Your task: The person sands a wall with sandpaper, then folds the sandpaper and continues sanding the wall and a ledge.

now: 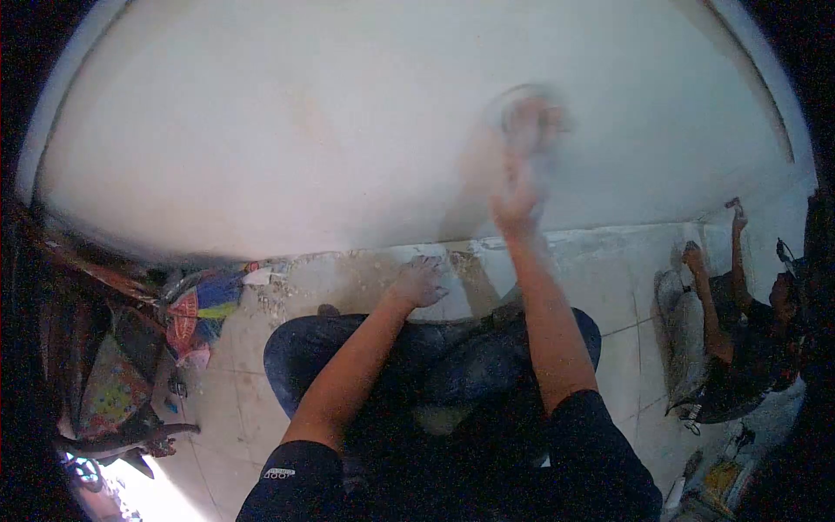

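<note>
My right hand (520, 196) is raised against the white wall (304, 113) and smeared by motion. Its fingers and anything under them are too blurred to make out, though a faint curved dark edge shows near the fingertips. My left hand (420, 283) hangs low in front of my knees, near the foot of the wall. Its fingers are spread, with whitish dust on them, and nothing shows in it.
My folded legs (313, 352) rest on the tiled floor (230, 409). A colourful bag (196, 317) and dark cloths lie at left. At right, another person (752, 348) sits reaching toward the wall beside a pale sack (684, 335). Debris lies along the wall's base.
</note>
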Motion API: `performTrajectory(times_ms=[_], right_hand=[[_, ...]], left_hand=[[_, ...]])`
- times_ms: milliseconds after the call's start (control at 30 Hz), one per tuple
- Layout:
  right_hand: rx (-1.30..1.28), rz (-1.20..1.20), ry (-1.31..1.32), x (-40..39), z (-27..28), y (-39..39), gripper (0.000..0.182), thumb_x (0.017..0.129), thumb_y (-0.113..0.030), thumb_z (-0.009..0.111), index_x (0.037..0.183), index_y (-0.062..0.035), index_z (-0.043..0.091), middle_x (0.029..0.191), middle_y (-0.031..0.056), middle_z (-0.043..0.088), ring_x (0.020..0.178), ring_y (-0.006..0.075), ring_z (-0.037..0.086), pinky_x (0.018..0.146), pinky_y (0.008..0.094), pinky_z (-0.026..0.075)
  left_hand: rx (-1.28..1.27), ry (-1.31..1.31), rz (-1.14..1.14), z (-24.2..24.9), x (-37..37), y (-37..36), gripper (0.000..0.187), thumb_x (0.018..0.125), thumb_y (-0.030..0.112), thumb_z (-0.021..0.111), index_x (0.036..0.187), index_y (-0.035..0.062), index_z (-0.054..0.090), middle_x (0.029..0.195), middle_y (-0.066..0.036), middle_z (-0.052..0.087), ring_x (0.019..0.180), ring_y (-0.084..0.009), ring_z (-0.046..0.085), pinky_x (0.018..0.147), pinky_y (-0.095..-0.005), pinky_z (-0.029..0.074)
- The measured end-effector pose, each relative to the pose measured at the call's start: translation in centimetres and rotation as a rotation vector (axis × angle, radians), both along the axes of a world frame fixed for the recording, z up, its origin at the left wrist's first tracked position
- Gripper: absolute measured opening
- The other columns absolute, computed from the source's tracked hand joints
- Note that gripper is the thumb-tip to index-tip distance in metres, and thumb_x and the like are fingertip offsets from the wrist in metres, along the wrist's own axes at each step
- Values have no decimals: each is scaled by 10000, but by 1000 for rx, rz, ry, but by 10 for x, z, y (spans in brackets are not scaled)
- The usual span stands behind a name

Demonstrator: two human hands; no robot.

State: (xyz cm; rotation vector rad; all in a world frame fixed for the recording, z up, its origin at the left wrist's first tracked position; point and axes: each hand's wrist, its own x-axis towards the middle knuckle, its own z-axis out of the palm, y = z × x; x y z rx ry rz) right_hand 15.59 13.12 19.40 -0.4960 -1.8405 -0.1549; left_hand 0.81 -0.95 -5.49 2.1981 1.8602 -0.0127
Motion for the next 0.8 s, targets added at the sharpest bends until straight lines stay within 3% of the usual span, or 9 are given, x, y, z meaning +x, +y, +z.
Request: performTrajectory(times_ms=[67, 167, 233, 333, 467, 533, 567, 633, 800], right_hand=[[-68, -43, 329, 3, 24, 12, 527, 1004, -151, 491, 1521, -51, 471, 1615, 175, 388, 1534, 430, 234, 1236, 534, 195], [-182, 0, 371, -9, 31, 6, 522, 1020, -187, 465, 1523, -49, 467, 1615, 175, 388, 1541, 422, 221, 1239, 541, 186], [-6, -38, 166, -16, 14, 0, 508, 1026, -193, 472, 1510, -42, 482, 1608, 176, 399, 1535, 408, 244, 1239, 552, 182], [-157, 14, -166, -24, -15, -28, 482, 1031, -184, 475, 1487, -31, 509, 1594, 182, 418, 1533, 394, 256, 1240, 556, 176], [-68, 82, -116, 0, -7, -6, 482, 1008, -122, 505, 1483, -40, 519, 1604, 171, 407, 1538, 397, 242, 1242, 556, 166], [-380, 109, 437, 4, 4, 7, 561, 929, -40, 523, 1490, -48, 516, 1608, 148, 410, 1540, 405, 233, 1248, 548, 152], [-386, 111, 435, -1, 9, 8, 561, 929, -40, 523, 1490, -48, 516, 1608, 148, 410, 1540, 405, 233, 1248, 548, 152], [-96, -157, 320, -12, 16, 7, 567, 923, -17, 519, 1490, -44, 515, 1592, 145, 437, 1524, 394, 278, 1250, 522, 168], [119, -132, -126, 12, -47, 37, 505, 999, -76, 490, 1502, -26, 490, 1578, 177, 443, 1512, 380, 309, 1248, 504, 181]], left_hand=[[-17, -26, -32, -7, -3, 6, 637, 915, 536, 625, 1415, 146, 558, 1450, -142, 539, 1343, -378, 501, 1092, -573, 427], [-8, -38, -108, -25, -5, 11, 641, 911, 522, 637, 1425, 149, 550, 1468, -157, 527, 1361, -368, 491, 1095, -579, 421], [-170, -101, 3, 16, 2, 7, 626, 918, 510, 629, 1427, 153, 552, 1479, -154, 523, 1370, -355, 491, 1103, -568, 419], [-151, -171, 114, 5, 8, 2, 575, 934, 488, 612, 1399, 149, 582, 1472, -145, 535, 1362, -347, 505, 1111, -555, 416], [-218, -170, 44, -9, 0, 6, 541, 949, 479, 595, 1371, 140, 609, 1456, -139, 553, 1343, -350, 522, 1110, -553, 417], [-205, -217, -72, 8, -4, 5, 513, 955, 452, 595, 1347, 123, 624, 1421, -151, 581, 1323, -359, 536, 1103, -541, 427], [-209, -219, -68, 7, -4, 6, 513, 955, 452, 595, 1347, 123, 624, 1421, -151, 581, 1323, -359, 536, 1103, -541, 427], [-278, -126, -57, 6, 2, 16, 516, 951, 449, 609, 1342, 112, 622, 1390, -156, 602, 1307, -362, 546, 1099, -521, 434], [-268, -195, 10, 8, 0, 11, 520, 941, 449, 622, 1327, 102, 624, 1361, -171, 616, 1278, -369, 566, 1090, -511, 447]])
